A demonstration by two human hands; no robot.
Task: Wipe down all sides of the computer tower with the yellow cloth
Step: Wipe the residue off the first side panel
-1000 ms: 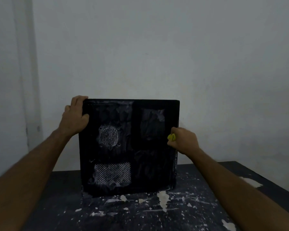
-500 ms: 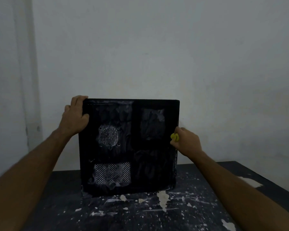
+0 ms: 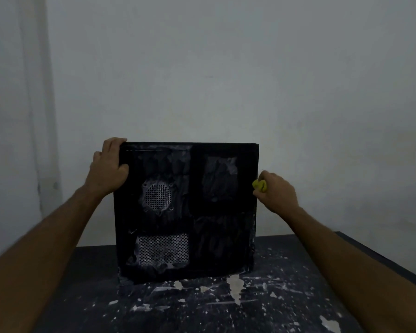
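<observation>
The computer tower stands upright on the paint-spattered table. My left hand grips its top left corner, and my right hand, closed around the bunched yellow cloth, is at the right edge. I should press flat and wipe this side downward while holding the case steady.

Both hands raised, fingers curled
</observation>
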